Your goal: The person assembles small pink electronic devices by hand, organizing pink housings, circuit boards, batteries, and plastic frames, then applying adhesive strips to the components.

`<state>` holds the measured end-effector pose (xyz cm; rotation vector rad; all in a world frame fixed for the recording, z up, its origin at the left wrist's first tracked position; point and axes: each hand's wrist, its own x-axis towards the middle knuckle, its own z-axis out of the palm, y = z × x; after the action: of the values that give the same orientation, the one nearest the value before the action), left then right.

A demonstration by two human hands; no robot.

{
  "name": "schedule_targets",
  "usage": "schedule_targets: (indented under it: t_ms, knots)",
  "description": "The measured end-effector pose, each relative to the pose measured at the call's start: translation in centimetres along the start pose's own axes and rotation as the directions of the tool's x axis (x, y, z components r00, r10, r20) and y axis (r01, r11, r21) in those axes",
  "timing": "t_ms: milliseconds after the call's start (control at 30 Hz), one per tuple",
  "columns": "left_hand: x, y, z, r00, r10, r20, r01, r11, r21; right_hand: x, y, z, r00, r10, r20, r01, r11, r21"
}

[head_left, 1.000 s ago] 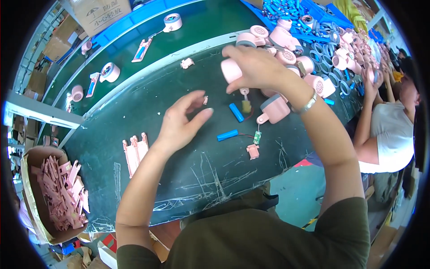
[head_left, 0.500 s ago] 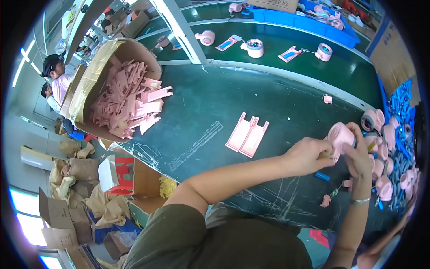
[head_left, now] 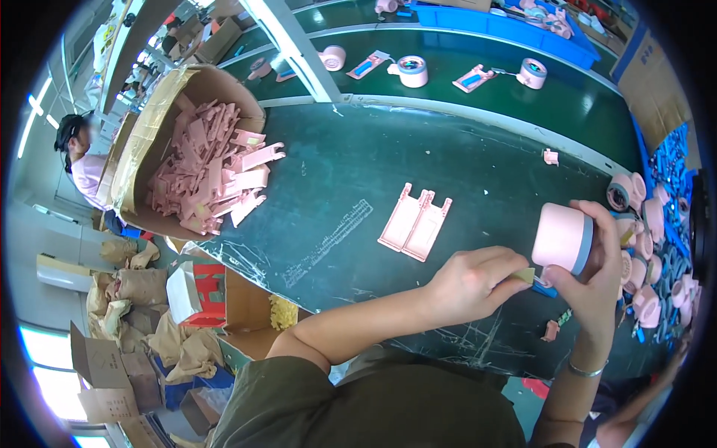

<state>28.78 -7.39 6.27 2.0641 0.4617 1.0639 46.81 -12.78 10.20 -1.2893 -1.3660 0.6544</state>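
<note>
Holding a pink housing upright, the right hand sits at about 3 o'clock in the view, fingers wrapped round the shell's far side and thumb under its base. That grip is closed firmly on the housing, which has a grey-blue band along its right edge. Just at 9 o'clock of it, the left hand pinches a small tan part between thumb and forefinger, a narrow grip, with the part's tip touching the housing's lower edge. A blue piece lies on the desk right under the two hands.

At 10 o'clock of the left hand, two flat pink plates lie side by side on the dark green desk, touching each other. Farther out at 9 o'clock, a cardboard box heaped with more pink plates stands at the desk's left end. At 3 o'clock, along the right rim, a crowd of finished pink housings is packed close together. A small pink scrap rests alone at 12 o'clock of the held housing, and another at 6 o'clock, near the right wrist, which wears a bracelet. Beyond the desk, at 12 o'clock, a green belt carries several pink units well apart from one another. Another person sits beyond the box at 9 o'clock.
</note>
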Motion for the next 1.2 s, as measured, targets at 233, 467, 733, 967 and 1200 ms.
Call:
schedule_targets:
  t_ms: [233, 467, 733, 967, 1200]
  knots:
    - [-0.8, 1.8, -2.5, 0.994, 0.022, 0.105, 0.001, 0.978, -0.21, -1.3, -5.5, 0.2, 0.894, -0.448, 0.002, 0.376, 0.747, -0.549]
    - [-2.8, -0.1, 1.0, 0.93, -0.245, 0.273, 0.317, 0.912, -0.261, 0.1, -5.5, 1.4, 0.843, -0.538, -0.007, 0.427, 0.678, -0.598]
    - [-6.0, 0.4, -0.6, 0.814, -0.442, 0.376, 0.58, 0.627, -0.52, 1.1, -2.7, 0.8, 0.774, -0.624, -0.109, 0.387, 0.601, -0.7]
    - [-3.2, -2.6, -7.7, 0.948, -0.315, -0.052, 0.296, 0.81, 0.506, 3.7, -0.5, 5.0, 0.918, -0.397, -0.004, 0.316, 0.736, -0.598]
    - [-2.3, -4.8, -7.4, 0.832, -0.551, -0.064, 0.464, 0.627, 0.626, 7.8, 3.9, 8.1, 0.952, -0.306, -0.005, 0.232, 0.732, -0.641]
